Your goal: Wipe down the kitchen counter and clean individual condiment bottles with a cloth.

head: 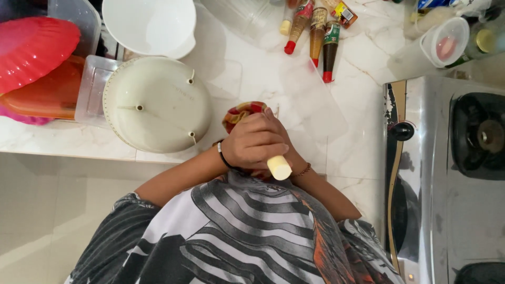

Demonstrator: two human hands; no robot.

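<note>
The left hand (255,143) has its fingers wrapped tight around a pale cylindrical handle (279,168), gripped like a pestle. The right hand (294,164) sits mostly hidden beneath; its fingers I cannot tell. A reddish bowl (243,111) peeks just beyond the knuckles.

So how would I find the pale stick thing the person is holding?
Start at the steel stove on the right and move left along the white marble counter to the two hands clasped together near its front edge. The pale cream handle pokes out from under the left hand, towards the striped shirt. Unlike the red-tipped sauce bottles, it is short, plain and round-ended.
</note>
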